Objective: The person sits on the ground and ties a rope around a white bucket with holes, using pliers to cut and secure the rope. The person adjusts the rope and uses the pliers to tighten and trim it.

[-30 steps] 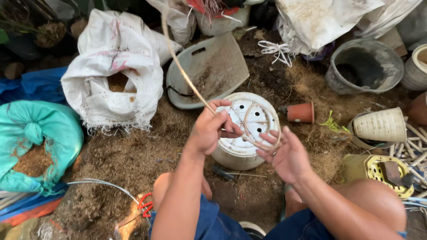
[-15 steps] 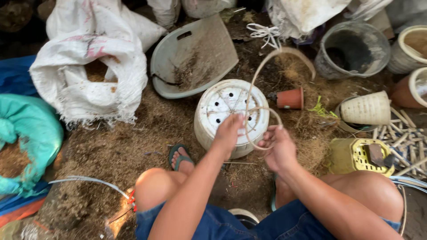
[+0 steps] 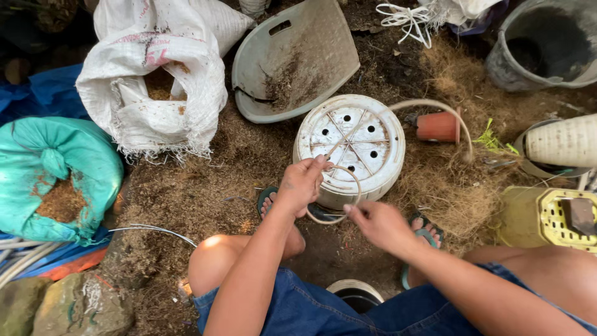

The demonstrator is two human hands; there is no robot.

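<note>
A white round plastic pot (image 3: 349,146) lies upside down on the ground, its holed base facing up. A thin tan cane strip (image 3: 435,109) runs from its base and arcs to the right, and a small loop of it (image 3: 339,193) curls at the pot's near edge. My left hand (image 3: 302,183) pinches the loop at its top left. My right hand (image 3: 378,225) holds the loop's lower end with fingertips. Both hands sit just in front of the pot, above my sandalled feet.
A grey dustpan-like scoop (image 3: 292,59) lies behind the pot. A white sack (image 3: 155,81) and a teal sack (image 3: 53,177) stand left. A small terracotta pot (image 3: 438,126), a dark bucket (image 3: 544,46), a woven cream pot (image 3: 563,142) and a yellow basket (image 3: 550,218) are right.
The view has tilted down and closer. The cane has been drawn into a smaller loop at the pot's near edge, and both hands have moved lower, toward my knees.
</note>
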